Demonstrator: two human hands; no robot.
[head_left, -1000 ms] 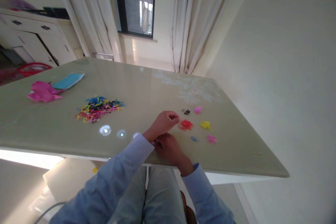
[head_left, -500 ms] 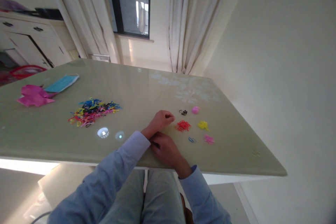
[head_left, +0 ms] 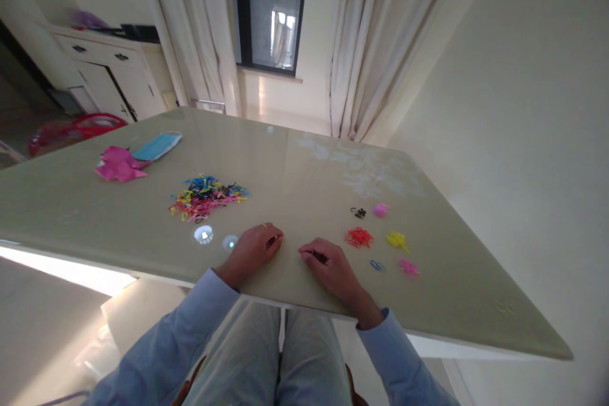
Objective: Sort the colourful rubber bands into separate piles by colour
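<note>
My left hand [head_left: 253, 250] rests near the front edge of the table, fingers curled and tips pinched. Anything between them is too small to make out. A short gap separates it from my right hand [head_left: 329, 266], which is also closed, thumb against fingers, its contents hidden. Beyond my left hand lies a mixed heap of small coloured rubber bands [head_left: 207, 196]. Right of my right hand sit small groups: red bands [head_left: 359, 237], black bands [head_left: 359, 212], yellow bands [head_left: 396, 240], blue bands [head_left: 377, 264], pink bands [head_left: 408, 266] and a pinkish-purple clump [head_left: 381, 210].
A blue face mask [head_left: 158, 146] and a crumpled pink sheet [head_left: 120, 164] lie at the table's far left. The glossy table [head_left: 295, 196] reflects lights. Faint yellowish loops [head_left: 504, 307] lie near its right corner. A wall [head_left: 514, 139] stands along the right side.
My left hand has come back from beside the red bands, where it crossed over my right wrist area, to the left. The hands are now apart. The view has turned slightly left.
</note>
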